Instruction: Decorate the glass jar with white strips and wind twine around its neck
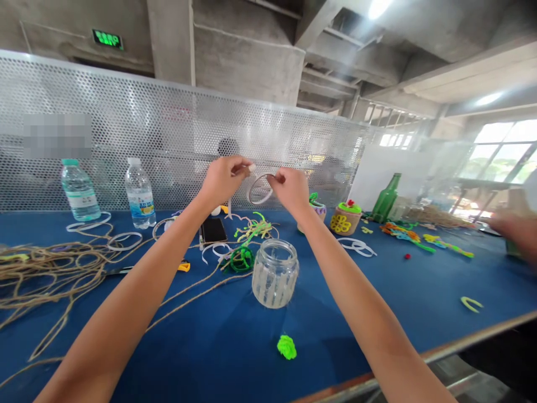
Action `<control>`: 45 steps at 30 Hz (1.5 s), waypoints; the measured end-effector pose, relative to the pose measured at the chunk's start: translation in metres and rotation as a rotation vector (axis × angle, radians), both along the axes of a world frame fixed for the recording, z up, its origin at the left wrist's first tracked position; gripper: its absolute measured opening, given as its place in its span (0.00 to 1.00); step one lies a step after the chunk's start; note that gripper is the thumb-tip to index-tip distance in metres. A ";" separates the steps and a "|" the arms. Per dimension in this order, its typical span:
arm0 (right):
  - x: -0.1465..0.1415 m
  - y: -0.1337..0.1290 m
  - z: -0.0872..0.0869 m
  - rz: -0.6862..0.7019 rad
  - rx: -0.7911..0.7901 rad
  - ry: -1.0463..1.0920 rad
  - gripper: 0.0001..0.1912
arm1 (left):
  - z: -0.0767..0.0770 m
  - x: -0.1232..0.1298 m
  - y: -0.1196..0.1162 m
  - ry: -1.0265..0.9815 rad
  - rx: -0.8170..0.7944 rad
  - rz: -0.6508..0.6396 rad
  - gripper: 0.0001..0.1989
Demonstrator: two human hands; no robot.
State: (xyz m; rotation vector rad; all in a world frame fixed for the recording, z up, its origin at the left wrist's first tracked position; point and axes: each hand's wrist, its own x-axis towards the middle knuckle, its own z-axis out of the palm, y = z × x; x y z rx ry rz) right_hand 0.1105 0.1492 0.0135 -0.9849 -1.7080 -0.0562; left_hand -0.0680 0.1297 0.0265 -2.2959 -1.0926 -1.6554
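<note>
Above the table, my right hand [290, 189] is closed with thumb and fingers pinching a thin white ring that looks like a roll of tape [259, 200]. Just left of it, my left hand [224, 178] pinches a small white piece like a strip of tape [252, 168]. A pale strip hangs below the left hand. Under both hands a glass jar [276, 280] stands upright and open-topped, with whitish vertical strips on its sides. In front of it lies a bright green fuzzy ball [287, 347].
Jute twine [54, 274] is heaped at left near two water bottles [140, 196]. A phone [213, 230], green yarn [239, 258] and a yellow-handled cutter [183, 267] lie mid-table. Decorated jars [345, 218] and a green bottle [386, 198] stand right. Another person's blurred hand [514, 226] is at far right.
</note>
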 end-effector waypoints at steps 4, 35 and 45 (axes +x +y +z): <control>-0.003 0.010 -0.003 0.158 -0.139 0.082 0.16 | 0.000 -0.002 -0.003 0.153 0.039 -0.033 0.07; 0.023 -0.034 0.027 0.540 -0.556 -0.341 0.16 | 0.025 -0.026 -0.021 0.297 0.368 0.300 0.04; 0.026 -0.037 0.027 0.699 -0.547 -0.317 0.16 | 0.034 -0.033 -0.042 0.202 0.263 0.220 0.06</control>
